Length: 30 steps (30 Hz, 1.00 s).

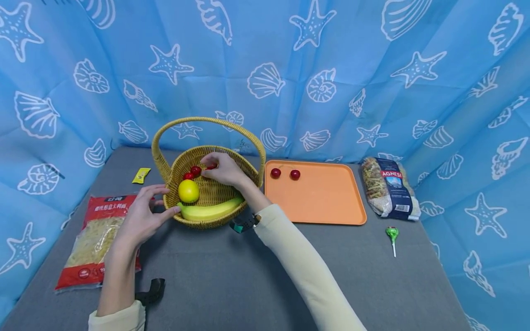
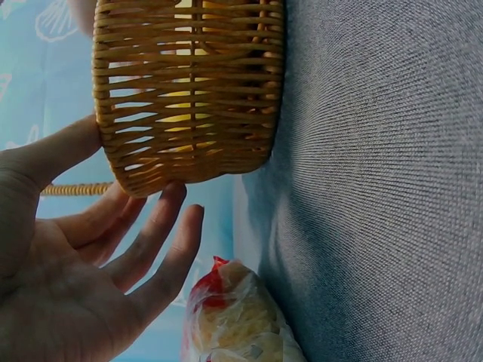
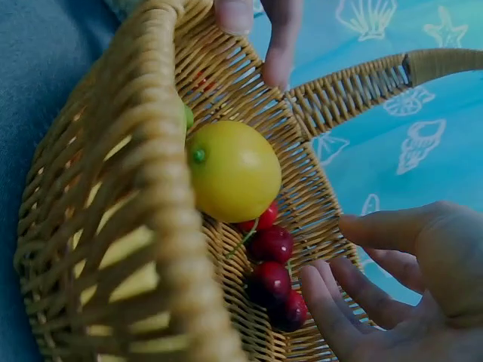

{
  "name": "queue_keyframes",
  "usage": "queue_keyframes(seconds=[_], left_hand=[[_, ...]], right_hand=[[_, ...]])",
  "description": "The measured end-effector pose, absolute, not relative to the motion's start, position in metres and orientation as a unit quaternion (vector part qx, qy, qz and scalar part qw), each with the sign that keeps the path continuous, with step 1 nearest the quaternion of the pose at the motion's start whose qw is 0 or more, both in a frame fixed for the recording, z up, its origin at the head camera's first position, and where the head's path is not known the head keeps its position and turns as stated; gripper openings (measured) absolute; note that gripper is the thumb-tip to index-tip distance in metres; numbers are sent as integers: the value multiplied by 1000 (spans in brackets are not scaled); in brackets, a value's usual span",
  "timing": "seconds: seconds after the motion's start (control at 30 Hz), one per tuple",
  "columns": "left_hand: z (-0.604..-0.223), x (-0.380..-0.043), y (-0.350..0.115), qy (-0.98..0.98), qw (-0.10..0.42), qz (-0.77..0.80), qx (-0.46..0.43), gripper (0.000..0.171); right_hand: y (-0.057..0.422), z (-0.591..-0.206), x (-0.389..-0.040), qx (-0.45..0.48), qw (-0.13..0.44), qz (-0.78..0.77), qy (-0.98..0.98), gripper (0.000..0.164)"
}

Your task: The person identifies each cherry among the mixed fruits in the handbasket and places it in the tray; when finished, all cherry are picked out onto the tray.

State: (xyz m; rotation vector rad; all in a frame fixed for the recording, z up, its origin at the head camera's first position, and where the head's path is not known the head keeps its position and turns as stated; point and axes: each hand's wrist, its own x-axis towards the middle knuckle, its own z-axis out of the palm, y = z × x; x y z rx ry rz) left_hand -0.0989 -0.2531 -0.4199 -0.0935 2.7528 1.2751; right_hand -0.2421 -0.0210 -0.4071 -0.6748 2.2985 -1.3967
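Observation:
A wicker basket (image 1: 201, 225) with a tall handle stands at the back left of the table. Inside lie a yellow lemon-like fruit (image 3: 235, 171), a banana (image 1: 212, 210) and several dark red cherries (image 3: 269, 283). My left hand (image 1: 142, 215) touches the basket's left rim, thumb at the near side and fingers spread round the end; the lower fingers extend past the wicker. My right hand (image 1: 225, 170) is inside the basket above the cherries. In the right wrist view its fingers (image 3: 324, 305) are parted beside the cherries, with nothing held between thumb and fingers.
Right of the basket, an orange tray (image 1: 314, 197) bears two cherries (image 1: 295, 174). Farther right are a pasta bag (image 1: 389, 188) and a green lollipop (image 1: 392, 233). At left lie a red pasta bag (image 1: 97, 239) and a yellow wrapped candy (image 1: 141, 175). A blue curtain (image 1: 285, 119) stands behind.

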Motion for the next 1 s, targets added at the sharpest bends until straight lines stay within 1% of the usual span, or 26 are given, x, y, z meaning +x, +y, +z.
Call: queue_keyframes(seconds=[0.37,0.53,0.8,1.0], left_hand=[[-421,-100,-254,908,53,415,-29,72],[-421,-100,-254,908,55,414,-30,72],[-420,-100,-252,910,50,411,-31,72],[-420,-100,-253,909,51,412,-30,72]], right_hand=[[-37,-420,-244,-159,248,-545,785,40],[-41,-423,-242,-140,253,-540,790,40],[-39,-427,-240,-145,238,-525,804,48],[-40,-429,-238,-127,243,-540,796,43]])
